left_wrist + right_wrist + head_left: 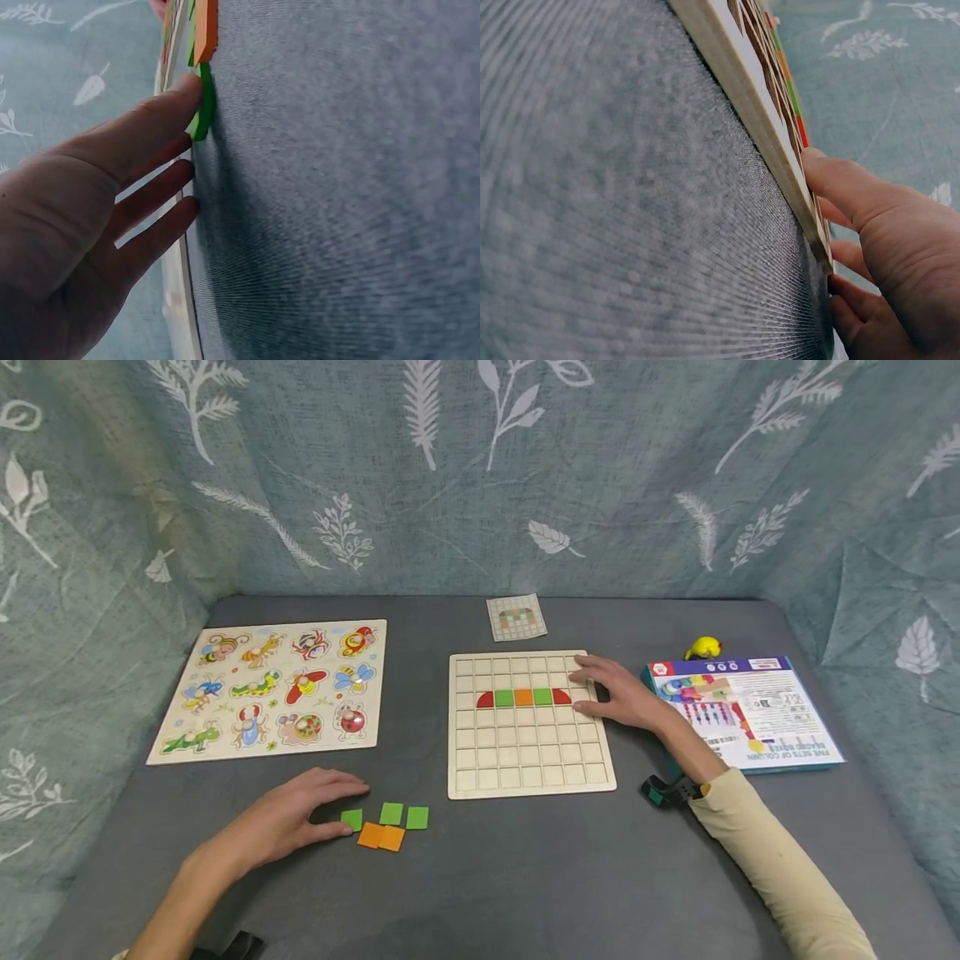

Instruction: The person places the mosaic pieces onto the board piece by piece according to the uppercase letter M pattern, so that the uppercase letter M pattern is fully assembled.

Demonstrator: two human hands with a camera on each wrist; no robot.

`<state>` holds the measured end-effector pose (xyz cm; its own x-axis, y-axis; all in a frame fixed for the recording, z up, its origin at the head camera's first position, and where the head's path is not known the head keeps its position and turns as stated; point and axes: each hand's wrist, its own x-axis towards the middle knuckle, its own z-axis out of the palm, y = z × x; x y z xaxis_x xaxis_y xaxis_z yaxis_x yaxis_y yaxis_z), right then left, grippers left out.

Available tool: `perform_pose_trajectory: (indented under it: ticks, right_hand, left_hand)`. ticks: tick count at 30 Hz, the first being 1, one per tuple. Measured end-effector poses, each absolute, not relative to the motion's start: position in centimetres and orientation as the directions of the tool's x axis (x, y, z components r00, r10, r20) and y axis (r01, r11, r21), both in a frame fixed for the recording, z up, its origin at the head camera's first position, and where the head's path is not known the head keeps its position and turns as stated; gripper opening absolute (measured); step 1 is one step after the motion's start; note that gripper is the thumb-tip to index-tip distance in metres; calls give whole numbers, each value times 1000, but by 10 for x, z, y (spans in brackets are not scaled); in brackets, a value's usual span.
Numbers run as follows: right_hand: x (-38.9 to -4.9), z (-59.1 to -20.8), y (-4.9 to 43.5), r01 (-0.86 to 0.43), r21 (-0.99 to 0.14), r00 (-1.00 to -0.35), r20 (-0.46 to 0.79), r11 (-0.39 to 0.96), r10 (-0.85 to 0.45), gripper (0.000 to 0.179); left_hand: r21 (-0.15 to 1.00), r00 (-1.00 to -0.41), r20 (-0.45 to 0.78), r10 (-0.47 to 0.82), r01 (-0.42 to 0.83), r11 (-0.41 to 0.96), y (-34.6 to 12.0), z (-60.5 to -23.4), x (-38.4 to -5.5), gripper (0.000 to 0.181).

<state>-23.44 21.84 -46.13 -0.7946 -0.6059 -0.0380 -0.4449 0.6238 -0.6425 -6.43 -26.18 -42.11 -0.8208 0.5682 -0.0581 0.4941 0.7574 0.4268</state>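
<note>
A: Surface?

B: Dark grey felt-like table (525, 877). Teal cloth backdrop (480, 477) with white leaf print hangs behind and wraps both sides.

A: What's on it?

B: Centre: wooden grid board (525, 752). One row is partly filled: red quarter-round, green, orange, green, red quarter-round (523, 697). Left of it: insect peg puzzle (273, 689). Behind the board: small pattern card (516, 617). Right: printed box (746, 712) lying flat, with a yellow toy (703, 647) just behind it.

A: Loose tiles?

B: Five, near the front edge, left of the board's front corner. Three green (392, 813) and two orange (381, 837), clustered and touching or nearly so.

A: Left hand?

B: Left hand (288, 818) lies flat on the table, fingers straight and spread. Thumb tip is against the leftmost green tile (351, 818); the left wrist view shows that contact too (201, 112). No pinch, nothing lifted.

A: Right hand?

B: Right hand (618, 693) rests on the board's right edge, fingers extended over the rim by the right red piece. In the right wrist view the fingers (840, 180) lie along the board's side (765, 127). Relaxed, gripping nothing.

A: Hands relative to each other?

B: Well apart, with the board between them.
</note>
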Motion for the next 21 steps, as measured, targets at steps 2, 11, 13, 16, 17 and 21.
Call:
perform_pose_trajectory:
  ticks: [2,11,13,16,17,21]
  right_hand:
    - [-234,-462,218,-445,-642,-794,-39,624,-607,48]
    - [-230,-462,219,-448,-634,-794,-41,630,-606,49]
    - [-231,-462,219,-453,-634,-792,-37,627,-609,48]
    - [-233,-461,219,-455,-638,-793,-27,621,-608,48]
    - [-234,-461,219,-456,-638,-793,-25,621,-608,48]
    - [-236,-461,219,-448,-640,-794,-36,624,-607,48]
  left_hand:
    - [427,-811,-42,584,514,744,-262,-421,-64,38]
    - [336,-778,-25,627,584,738,-252,-415,-64,15]
    - [310,-789,-62,611,567,763,-249,-411,-62,12]
    - [272,-802,-95,590,549,790,-244,-406,-61,7]
    - [262,-805,-100,585,545,796,-242,-404,-61,7]
    - [185,-828,-121,548,524,832,-234,-400,-60,8]
